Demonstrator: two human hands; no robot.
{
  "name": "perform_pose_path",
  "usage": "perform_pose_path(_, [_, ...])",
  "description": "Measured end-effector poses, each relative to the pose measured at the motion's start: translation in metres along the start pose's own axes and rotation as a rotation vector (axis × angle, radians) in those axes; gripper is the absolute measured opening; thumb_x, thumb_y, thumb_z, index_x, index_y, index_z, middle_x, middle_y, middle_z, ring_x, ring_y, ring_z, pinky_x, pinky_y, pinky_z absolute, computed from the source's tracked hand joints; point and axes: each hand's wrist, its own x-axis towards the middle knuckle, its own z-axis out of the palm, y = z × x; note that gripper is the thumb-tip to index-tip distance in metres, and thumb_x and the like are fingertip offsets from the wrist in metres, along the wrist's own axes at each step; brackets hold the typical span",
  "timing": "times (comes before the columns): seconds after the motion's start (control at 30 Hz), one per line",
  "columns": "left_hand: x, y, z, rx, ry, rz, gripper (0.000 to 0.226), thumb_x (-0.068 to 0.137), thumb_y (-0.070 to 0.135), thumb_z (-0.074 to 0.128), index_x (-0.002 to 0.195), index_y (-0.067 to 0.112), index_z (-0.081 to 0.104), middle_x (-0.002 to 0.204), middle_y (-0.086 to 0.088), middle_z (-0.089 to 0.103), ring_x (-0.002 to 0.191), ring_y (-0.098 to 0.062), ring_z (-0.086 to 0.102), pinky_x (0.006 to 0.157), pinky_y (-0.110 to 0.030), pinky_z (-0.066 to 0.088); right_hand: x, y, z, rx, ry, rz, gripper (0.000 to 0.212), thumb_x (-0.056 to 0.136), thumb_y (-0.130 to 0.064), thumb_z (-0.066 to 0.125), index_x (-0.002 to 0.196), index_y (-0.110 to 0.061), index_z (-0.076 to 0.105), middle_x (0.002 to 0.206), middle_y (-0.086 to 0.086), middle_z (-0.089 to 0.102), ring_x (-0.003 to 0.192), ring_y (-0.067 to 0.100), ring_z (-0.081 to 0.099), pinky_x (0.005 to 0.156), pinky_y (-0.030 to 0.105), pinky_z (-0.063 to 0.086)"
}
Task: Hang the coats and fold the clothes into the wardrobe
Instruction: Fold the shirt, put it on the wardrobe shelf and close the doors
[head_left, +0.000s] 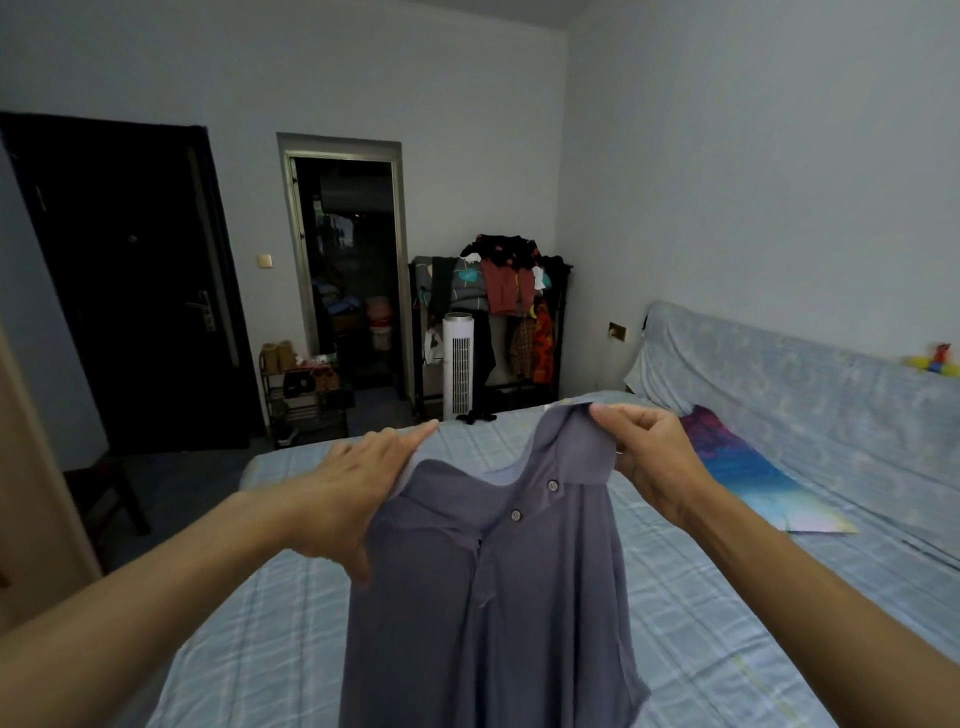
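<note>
A grey-blue polo shirt (498, 597) with two buttons hangs in front of me above the bed (260, 639), front side facing me. My left hand (353, 493) holds its left shoulder, thumb in front of the cloth and fingers stretched behind it. My right hand (654, 457) pinches the collar at the shirt's upper right. The shirt's lower part drops out of view at the bottom edge.
The bed has a light blue checked sheet. A colourful cloth (743, 467) lies at its right by a covered sofa (805, 374). Across the room stand a loaded clothes rack (498, 296), a white tower fan (460, 364), a shoe rack (304, 395), a dark door (130, 280) and an open doorway (353, 270).
</note>
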Motion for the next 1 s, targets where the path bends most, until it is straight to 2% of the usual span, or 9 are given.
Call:
perform_pose_path(0.07, [0.001, -0.004, 0.008, 0.151, 0.014, 0.041, 0.16, 0.047, 0.046, 0.093, 0.144, 0.042, -0.034, 0.12, 0.017, 0.022, 0.107, -0.007, 0.024, 0.101, -0.03, 0.016, 0.002, 0.002, -0.004, 0.089, 0.018, 0.04, 0.042, 0.091, 0.003, 0.04, 0.075, -0.005, 0.078, 0.083, 0.011, 0.075, 0.073, 0.017, 0.071, 0.06, 0.029, 0.058])
perform_pose_path(0.13, [0.004, -0.008, 0.017, 0.32, 0.098, 0.113, 0.145, 0.062, 0.02, 0.083, 0.145, 0.038, -0.035, 0.123, 0.009, 0.027, 0.105, -0.012, 0.026, 0.095, -0.029, 0.019, -0.001, 0.001, -0.004, 0.07, -0.011, 0.03, 0.049, 0.084, 0.012, 0.03, 0.081, -0.001, 0.077, 0.091, 0.014, 0.075, 0.08, 0.022, 0.072, 0.065, 0.031, 0.058])
perform_pose_path(0.27, [0.005, -0.01, 0.023, 0.454, 0.219, 0.145, 0.136, 0.057, -0.004, 0.07, 0.153, 0.028, -0.021, 0.123, 0.002, 0.032, 0.102, -0.018, 0.031, 0.091, -0.031, 0.032, -0.006, 0.007, -0.003, -0.205, 0.01, -0.115, 0.013, 0.087, 0.001, 0.067, 0.096, -0.006, 0.075, 0.095, 0.012, 0.076, 0.088, 0.021, 0.073, 0.07, 0.025, 0.057])
perform_pose_path(0.4, [0.005, -0.006, 0.02, 0.495, 0.415, 0.16, 0.106, 0.055, -0.001, 0.077, 0.15, 0.01, 0.031, 0.113, -0.002, 0.047, 0.091, -0.02, 0.048, 0.078, -0.031, 0.047, -0.006, 0.01, 0.002, -0.319, 0.188, -0.18, 0.019, 0.077, 0.004, 0.075, 0.093, -0.005, 0.068, 0.085, 0.011, 0.075, 0.082, 0.019, 0.071, 0.067, 0.026, 0.057])
perform_pose_path(0.5, [0.004, 0.0, 0.014, 0.395, 0.55, 0.168, 0.06, 0.07, 0.004, 0.078, 0.124, 0.014, 0.052, 0.102, 0.0, 0.052, 0.083, -0.018, 0.049, 0.072, -0.03, 0.046, -0.008, 0.008, 0.006, -0.417, 0.181, -0.212, 0.025, 0.082, 0.005, 0.071, 0.101, -0.009, 0.064, 0.086, 0.017, 0.072, 0.079, 0.025, 0.068, 0.069, 0.039, 0.056])
perform_pose_path(0.57, [0.002, 0.002, 0.009, 0.332, 0.577, 0.169, 0.047, 0.074, 0.003, 0.077, 0.114, 0.014, 0.057, 0.1, -0.001, 0.054, 0.083, -0.018, 0.049, 0.072, -0.031, 0.047, -0.01, 0.006, 0.007, -0.543, 0.143, -0.263, 0.027, 0.087, -0.002, 0.069, 0.111, -0.014, 0.066, 0.085, 0.012, 0.072, 0.082, 0.021, 0.068, 0.072, 0.041, 0.055])
perform_pose_path(0.67, [0.0, 0.003, 0.004, 0.11, 0.603, 0.161, 0.04, 0.075, -0.004, 0.075, 0.11, 0.011, 0.062, 0.102, -0.003, 0.057, 0.088, -0.021, 0.053, 0.076, -0.037, 0.05, -0.01, 0.001, 0.009, -0.655, 0.135, -0.315, 0.009, 0.089, -0.011, 0.068, 0.096, -0.015, 0.072, 0.08, -0.001, 0.072, 0.077, 0.02, 0.068, 0.069, 0.043, 0.056])
perform_pose_path(0.87, [-0.005, 0.004, -0.006, -0.551, 0.612, 0.082, 0.028, 0.084, -0.006, 0.07, 0.102, 0.015, 0.07, 0.095, 0.01, 0.071, 0.09, -0.006, 0.067, 0.076, -0.026, 0.055, -0.006, -0.002, 0.005, -0.622, 0.184, -0.282, 0.007, 0.09, -0.01, 0.068, 0.088, -0.006, 0.063, 0.083, 0.018, 0.067, 0.081, 0.04, 0.063, 0.07, 0.051, 0.053])
perform_pose_path(1.0, [-0.003, 0.001, -0.009, -0.807, 0.488, 0.036, 0.022, 0.086, -0.01, 0.066, 0.09, 0.009, 0.076, 0.085, -0.004, 0.074, 0.083, -0.024, 0.069, 0.074, -0.036, 0.056, -0.005, -0.005, 0.004, -0.568, 0.158, -0.273, 0.002, 0.093, -0.011, 0.064, 0.093, -0.012, 0.063, 0.087, 0.006, 0.069, 0.081, 0.022, 0.066, 0.071, 0.039, 0.055])
